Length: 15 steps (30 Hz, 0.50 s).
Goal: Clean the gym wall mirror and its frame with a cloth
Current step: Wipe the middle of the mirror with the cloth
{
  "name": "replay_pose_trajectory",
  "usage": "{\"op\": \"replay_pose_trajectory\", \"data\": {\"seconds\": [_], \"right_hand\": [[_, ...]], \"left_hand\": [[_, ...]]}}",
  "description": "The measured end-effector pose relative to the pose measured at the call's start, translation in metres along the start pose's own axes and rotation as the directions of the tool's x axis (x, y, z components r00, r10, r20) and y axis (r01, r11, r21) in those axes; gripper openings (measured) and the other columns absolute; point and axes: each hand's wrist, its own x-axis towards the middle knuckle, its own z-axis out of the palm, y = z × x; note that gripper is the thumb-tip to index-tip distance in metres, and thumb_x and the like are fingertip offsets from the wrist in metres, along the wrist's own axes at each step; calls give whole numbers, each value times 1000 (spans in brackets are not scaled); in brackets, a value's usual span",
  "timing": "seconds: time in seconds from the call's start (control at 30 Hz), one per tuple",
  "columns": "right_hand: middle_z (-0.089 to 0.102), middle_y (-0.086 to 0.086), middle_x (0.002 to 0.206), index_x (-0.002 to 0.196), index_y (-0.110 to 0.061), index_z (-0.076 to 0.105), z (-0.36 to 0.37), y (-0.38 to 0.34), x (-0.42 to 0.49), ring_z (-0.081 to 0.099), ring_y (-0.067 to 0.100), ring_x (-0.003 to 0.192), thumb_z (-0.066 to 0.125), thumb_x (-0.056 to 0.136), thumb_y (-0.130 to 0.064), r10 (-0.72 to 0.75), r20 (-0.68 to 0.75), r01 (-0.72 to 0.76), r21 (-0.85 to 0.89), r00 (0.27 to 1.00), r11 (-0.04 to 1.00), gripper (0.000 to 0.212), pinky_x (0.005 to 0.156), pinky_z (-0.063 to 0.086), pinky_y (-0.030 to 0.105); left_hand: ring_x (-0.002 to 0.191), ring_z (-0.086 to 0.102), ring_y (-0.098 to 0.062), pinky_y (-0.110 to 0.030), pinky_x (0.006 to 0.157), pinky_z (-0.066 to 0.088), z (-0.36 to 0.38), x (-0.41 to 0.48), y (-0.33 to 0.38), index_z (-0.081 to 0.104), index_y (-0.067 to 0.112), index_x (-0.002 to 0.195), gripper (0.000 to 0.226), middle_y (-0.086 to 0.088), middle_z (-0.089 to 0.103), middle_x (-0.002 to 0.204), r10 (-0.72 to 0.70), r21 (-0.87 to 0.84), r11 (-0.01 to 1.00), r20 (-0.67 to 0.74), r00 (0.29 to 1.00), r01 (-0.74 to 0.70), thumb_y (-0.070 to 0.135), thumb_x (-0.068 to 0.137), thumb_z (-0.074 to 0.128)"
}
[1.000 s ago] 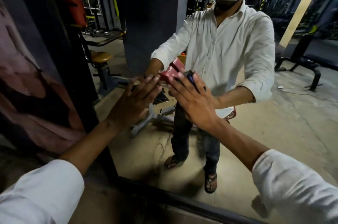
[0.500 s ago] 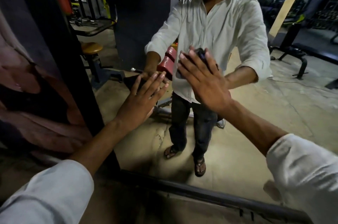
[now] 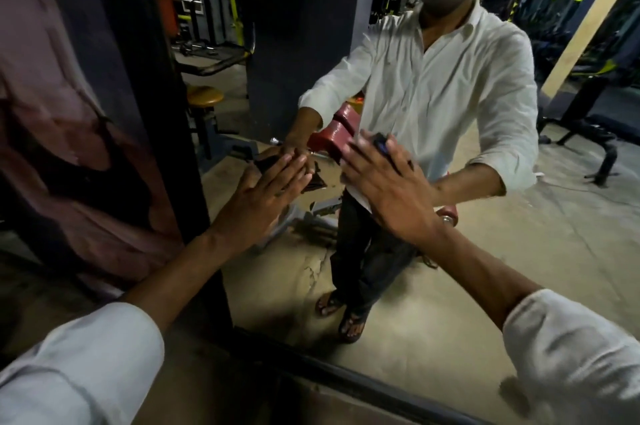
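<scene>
Nearest the camera, two white sleeves (image 3: 79, 365) come in from 7 and 5 o'clock, with bare forearms reaching up toward the middle. The left hand (image 3: 266, 196) lies flat against the mirror (image 3: 467, 279), fingers straight and close together, grasping nothing. At its 3 o'clock and just apart from it, the right hand (image 3: 391, 192) is also spread flat with straight fingers, pressing the cloth (image 3: 380, 144) onto the glass rather than clutching it. Only a dark bit of the cloth shows, past the fingertips at the hand's 12 o'clock; the hand is blurred, so the cloth's colour is perhaps dark with a blue edge. The black frame (image 3: 311, 367) runs as a rail across 6 o'clock and as an upright toward 10 o'clock. Farther in, the glass reflects a person in a white shirt (image 3: 443, 85) at 1 o'clock, red pads (image 3: 334, 137) just above the hands, a round stool (image 3: 205, 96) at 10 o'clock, and the cracked floor (image 3: 311, 272).
</scene>
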Motion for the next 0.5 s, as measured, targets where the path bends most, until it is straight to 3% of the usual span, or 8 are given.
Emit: {"op": "replay_pose_trajectory", "data": {"seconds": [0.1,0.23,0.33,0.43,0.5], "right_hand": [[20,12,173,164,-9,32,-3,6,23,11,30,160,59,103,-35,100,-81,-97,43,992,994,71,129,-6,52],[25,12,172,163,-11,34,34,-42,-5,18,31,160,55,105,-35,-49,52,46,58,997,997,66,130,-12,50],[41,9,165,154,-13,52,51,-86,-35,32,28,156,70,96,-27,-142,170,124,109,975,986,63,131,-5,48],[43,10,164,152,-9,55,40,-110,-41,28,30,158,57,104,-18,-53,241,-16,277,969,961,49,128,19,55],[45,12,162,151,-8,55,34,-87,-22,35,33,155,48,104,-21,0,228,-60,255,974,965,50,131,10,52]], "left_hand": [[165,-1,-35,-63,123,28,0,0,1,3,17,172,81,-13,-7,179,18,0,1000,-10,1000,-18,23,97,33],[165,9,-34,-62,122,33,7,-3,4,19,16,171,73,-12,7,179,6,-51,999,-88,996,-10,23,98,27],[166,0,-31,-63,122,31,10,-10,1,10,20,172,82,-9,-3,180,-16,-13,1000,-34,999,16,16,96,40],[166,3,-31,-62,121,32,16,-18,-5,4,22,172,93,-8,-5,180,-11,25,1000,-4,1000,11,14,92,52],[166,6,-30,-63,120,34,20,-19,-13,6,21,172,96,-7,-3,180,-2,12,1000,-4,1000,3,14,92,59]]}}
